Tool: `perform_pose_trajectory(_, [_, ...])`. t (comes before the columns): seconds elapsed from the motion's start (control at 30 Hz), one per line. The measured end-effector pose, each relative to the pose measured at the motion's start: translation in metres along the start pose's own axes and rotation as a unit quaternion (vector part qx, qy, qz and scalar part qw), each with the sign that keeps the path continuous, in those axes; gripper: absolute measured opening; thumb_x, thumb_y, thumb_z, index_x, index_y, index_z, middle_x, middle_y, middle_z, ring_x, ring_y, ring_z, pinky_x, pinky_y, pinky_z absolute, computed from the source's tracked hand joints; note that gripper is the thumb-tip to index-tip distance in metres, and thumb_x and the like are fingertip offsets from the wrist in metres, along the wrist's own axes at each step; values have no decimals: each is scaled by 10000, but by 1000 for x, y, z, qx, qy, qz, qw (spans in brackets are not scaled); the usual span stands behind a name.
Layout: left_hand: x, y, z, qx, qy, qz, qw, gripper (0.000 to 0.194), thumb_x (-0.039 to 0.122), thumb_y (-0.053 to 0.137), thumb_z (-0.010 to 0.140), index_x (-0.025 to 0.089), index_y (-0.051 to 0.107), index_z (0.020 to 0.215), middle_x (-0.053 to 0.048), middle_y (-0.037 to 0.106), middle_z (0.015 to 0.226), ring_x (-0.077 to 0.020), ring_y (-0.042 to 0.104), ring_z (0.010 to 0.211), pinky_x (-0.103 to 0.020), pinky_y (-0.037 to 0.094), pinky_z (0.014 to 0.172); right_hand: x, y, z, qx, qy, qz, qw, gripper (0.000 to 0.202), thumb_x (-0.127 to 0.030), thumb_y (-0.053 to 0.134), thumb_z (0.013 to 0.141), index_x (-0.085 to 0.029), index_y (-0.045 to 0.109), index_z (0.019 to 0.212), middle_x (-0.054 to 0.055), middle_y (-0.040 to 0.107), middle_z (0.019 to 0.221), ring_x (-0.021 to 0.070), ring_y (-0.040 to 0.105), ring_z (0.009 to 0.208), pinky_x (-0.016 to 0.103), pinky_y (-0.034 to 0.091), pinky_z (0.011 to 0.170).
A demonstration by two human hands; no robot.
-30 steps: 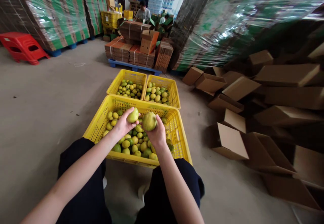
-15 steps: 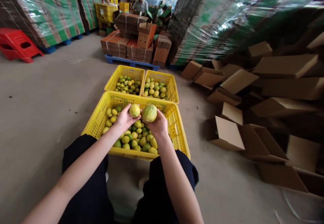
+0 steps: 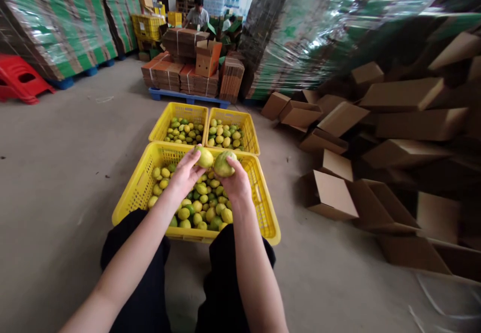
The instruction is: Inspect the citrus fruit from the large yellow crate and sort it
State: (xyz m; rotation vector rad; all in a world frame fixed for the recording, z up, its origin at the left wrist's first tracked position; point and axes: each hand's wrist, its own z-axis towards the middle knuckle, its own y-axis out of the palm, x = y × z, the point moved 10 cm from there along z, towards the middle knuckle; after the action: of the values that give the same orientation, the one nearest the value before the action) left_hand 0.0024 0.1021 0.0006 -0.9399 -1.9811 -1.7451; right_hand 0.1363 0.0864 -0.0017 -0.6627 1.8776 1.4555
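Observation:
My left hand is closed around a yellow-green lemon, its thumb over the top. A larger, greener lemon with a ridged skin is gripped in my right hand, thumb and fingers wrapped on its right side. The two fruits are held close side by side above a big yellow crate. Inside that crate lie many yellow and green lemons, partly hidden by my hands and forearms.
Two smaller yellow crates of lemons stand against the far side. Behind them a blue pallet bears flattened cartons. Open cardboard boxes are heaped at the right. A red stool is at far left. A person is in the background.
Both hands have turned the lemons, and my thumbs now lie across them. The view has shifted slightly, so the surroundings sit further left.

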Motion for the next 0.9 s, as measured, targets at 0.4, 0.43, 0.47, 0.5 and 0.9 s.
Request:
perform_pose_trajectory(0.4, [43,20,-20,-73,123,144,979,385,86,862,581,170,711,925,-43,695,976,-164,635,957,-227,505,822,-55,18,-25,-91,-204,-111,968,664,-36,869,467,-279,659,1048,-7,716,1056,222,649,1027,381,520,948])
perform_pose_trajectory(0.43, [42,17,-20,-72,119,141,980,377,123,855,608,177,715,954,-43,696,985,-162,638,946,-220,509,795,-53,18,-24,-98,-199,-115,968,611,-49,869,485,-272,660,1014,-8,721,1042,215,653,1016,374,521,946])
perform_pose_trajectory(0.47, [41,13,-19,-64,113,133,983,366,160,844,638,187,713,979,-41,696,997,-162,642,939,-216,512,771,-50,17,-24,-103,-189,-120,969,555,-69,867,511,-263,664,989,-5,725,1035,210,656,1006,370,523,942])
perform_pose_trajectory(0.5, [38,9,-18,-52,106,122,985,351,196,826,671,197,707,1001,-40,696,1016,-165,646,947,-217,513,762,-45,16,-23,-105,-177,-123,971,514,-90,864,536,-257,671,982,2,727,1036,209,659,998,369,527,935])
perform_pose_trajectory(0.9, [21,-16,-7,47,120,134,983,625,110,855,601,244,461,1068,-9,671,1020,-159,650,945,-263,478,879,6,13,-18,-67,-99,-95,988,421,-295,794,692,-260,672,1093,-1,719,1069,202,655,970,320,519,875])
